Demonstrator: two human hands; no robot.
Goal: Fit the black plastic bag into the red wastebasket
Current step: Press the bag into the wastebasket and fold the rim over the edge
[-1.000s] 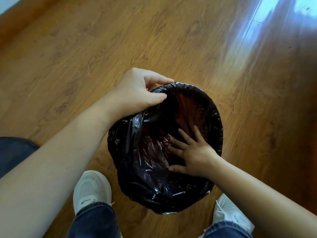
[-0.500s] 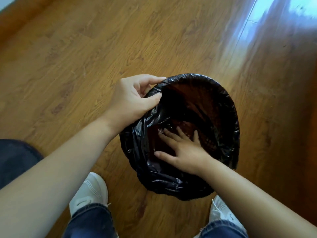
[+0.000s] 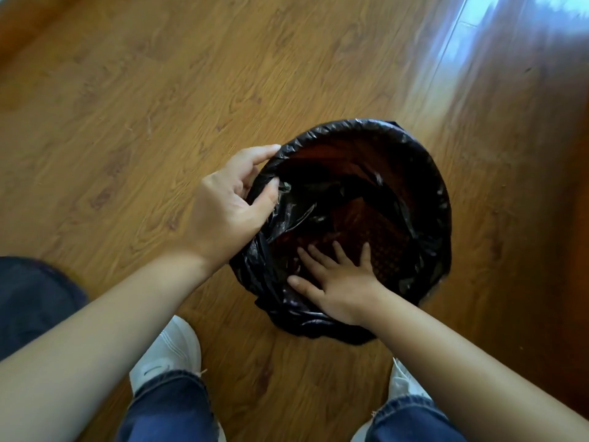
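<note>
Currently, the left hand (image 3: 229,212) is gripping the black plastic bag (image 3: 424,250) at the left side of its mouth, with the thumb pinching a fold of film against the fingers just outside the rim. The right hand (image 3: 338,282) is lying open and flat inside the bag, fingers spread, pressing the film down against the near inner wall. The bag is sitting in the red wastebasket (image 3: 379,231), whose perforated red wall is showing through the thin film near the bottom. The bag's edge is wrapping over the rim around the far and right sides, where it is looking snug; on the near and left sides the film is bunching in loose folds outside the basket. The wastebasket is standing on the wooden floor (image 3: 159,106), just ahead of the person's white shoes (image 3: 169,355). Judged from this layout, the insertion is largely complete; what is remaining is seating the liner fully against the inner wall and bottom and tidying the slack at the near-left rim.
</note>
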